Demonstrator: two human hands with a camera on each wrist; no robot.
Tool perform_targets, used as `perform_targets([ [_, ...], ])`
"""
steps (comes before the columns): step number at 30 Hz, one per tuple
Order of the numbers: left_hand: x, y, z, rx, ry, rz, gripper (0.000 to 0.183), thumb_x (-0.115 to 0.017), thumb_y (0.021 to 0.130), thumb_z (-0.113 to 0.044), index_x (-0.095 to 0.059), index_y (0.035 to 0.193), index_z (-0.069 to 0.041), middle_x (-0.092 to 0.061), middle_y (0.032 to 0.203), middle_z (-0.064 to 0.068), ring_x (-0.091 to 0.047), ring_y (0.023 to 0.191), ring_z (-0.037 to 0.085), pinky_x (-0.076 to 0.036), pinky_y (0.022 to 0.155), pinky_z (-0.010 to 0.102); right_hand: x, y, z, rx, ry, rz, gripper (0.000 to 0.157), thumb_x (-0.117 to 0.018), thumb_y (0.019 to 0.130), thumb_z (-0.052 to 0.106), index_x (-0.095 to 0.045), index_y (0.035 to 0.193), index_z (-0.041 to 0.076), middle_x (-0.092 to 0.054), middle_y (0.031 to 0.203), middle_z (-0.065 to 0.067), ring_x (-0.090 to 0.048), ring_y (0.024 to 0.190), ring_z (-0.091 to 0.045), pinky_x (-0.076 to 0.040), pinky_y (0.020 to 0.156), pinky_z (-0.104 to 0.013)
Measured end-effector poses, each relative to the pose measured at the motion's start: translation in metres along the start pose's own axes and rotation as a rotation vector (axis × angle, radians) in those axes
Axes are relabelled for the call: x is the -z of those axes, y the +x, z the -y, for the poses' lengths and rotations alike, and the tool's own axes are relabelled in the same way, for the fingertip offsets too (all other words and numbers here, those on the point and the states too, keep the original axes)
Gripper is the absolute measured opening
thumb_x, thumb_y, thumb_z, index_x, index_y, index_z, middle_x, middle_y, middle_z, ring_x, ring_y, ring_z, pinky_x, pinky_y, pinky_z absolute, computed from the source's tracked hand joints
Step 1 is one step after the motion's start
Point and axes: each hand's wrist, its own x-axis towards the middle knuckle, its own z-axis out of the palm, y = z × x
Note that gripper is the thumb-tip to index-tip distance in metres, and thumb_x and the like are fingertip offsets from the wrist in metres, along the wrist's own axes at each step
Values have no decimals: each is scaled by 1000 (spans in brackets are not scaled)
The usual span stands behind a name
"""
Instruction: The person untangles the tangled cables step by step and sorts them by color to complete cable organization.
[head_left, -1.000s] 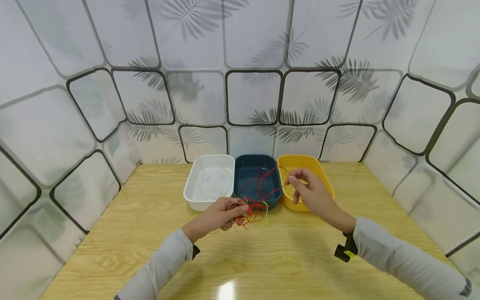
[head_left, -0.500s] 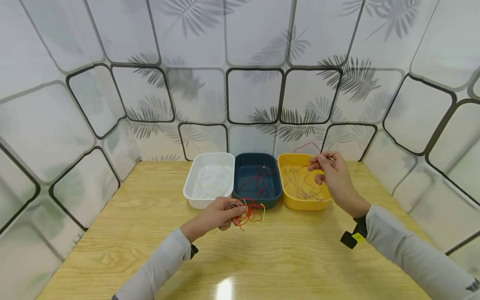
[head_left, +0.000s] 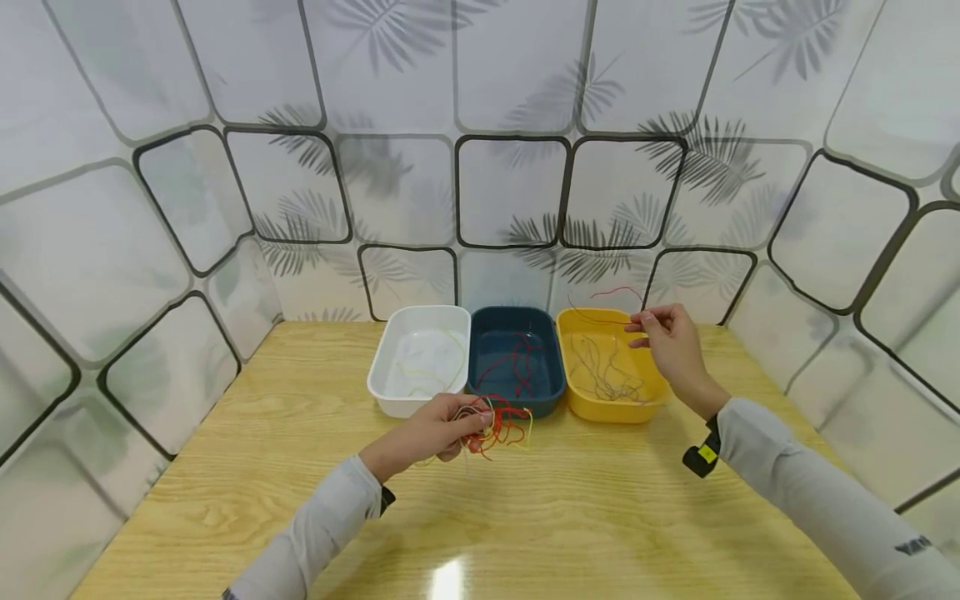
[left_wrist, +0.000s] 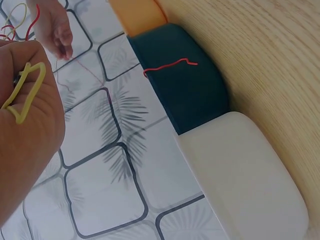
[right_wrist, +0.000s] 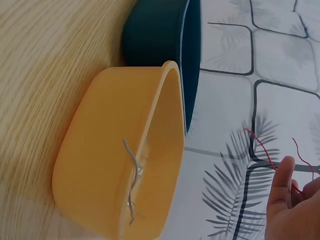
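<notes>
My left hand (head_left: 442, 427) grips a tangled bundle of strings (head_left: 504, 427), mostly red with some yellow and pale ones, in front of the blue bin. A yellow string (left_wrist: 34, 92) loops out over that hand in the left wrist view. At the right, my right hand (head_left: 671, 348) pinches a single red string (head_left: 600, 320) over the back of the yellow bin (head_left: 617, 410); both ends hang free. Grey strings (head_left: 611, 379) lie in the yellow bin, and one hangs over its rim. Red strings (head_left: 517, 367) lie in the blue bin (head_left: 551, 398).
To the left of the blue bin stands a white bin (head_left: 382, 379) with thin yellow strings (head_left: 431, 371) inside. The three bins stand side by side near the back of the wooden table (head_left: 300, 400). A patterned curtain (head_left: 510, 192) hangs close behind and along both sides.
My right hand has moved right and away from the left hand, drawing the red string out of the bundle to above the yellow bin. The left hand has hardly moved.
</notes>
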Motion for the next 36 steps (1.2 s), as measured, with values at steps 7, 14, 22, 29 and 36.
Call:
perform_targets([
  [7,-2,2,0,-8,11,25,41,-50,94,-31,-50,105,8,-53,68,8,-17,39,16,-18,42,28,-31,5,-2,-22,-38,115,31,-42,98,17,-38,115,-8,-52,109,-23,-59,95,-30,-49,74,-34],
  [14,-3,1,2,-8,26,29,39,-50,95,-31,-50,101,7,-50,65,7,-19,40,15,-19,41,27,-58,4,-24,-68,-154,263,26,-54,93,18,-55,105,-4,-61,100,-20,-62,87,-33,-50,71,-31],
  [22,-2,0,-1,-2,48,13,34,-50,95,-31,-52,101,3,-49,65,8,-20,40,14,-20,42,27,-68,-3,-38,-188,-190,337,27,-64,86,19,-66,102,-2,-66,94,-13,-65,79,-21,-50,72,-32],
  [29,-2,2,-3,9,50,12,33,-50,94,-33,-54,102,-1,-49,67,10,-20,41,16,-21,42,27,-69,-10,-28,-252,-54,369,29,-67,83,21,-66,102,-1,-66,97,-15,-65,84,-26,-49,77,-38],
  [36,-2,6,-1,2,35,2,34,-51,95,-31,-54,102,2,-50,68,14,-20,39,15,-20,41,28,-81,-39,23,-247,-17,475,35,-67,82,33,-67,103,5,-65,91,-15,-61,83,-34,-49,75,-41],
])
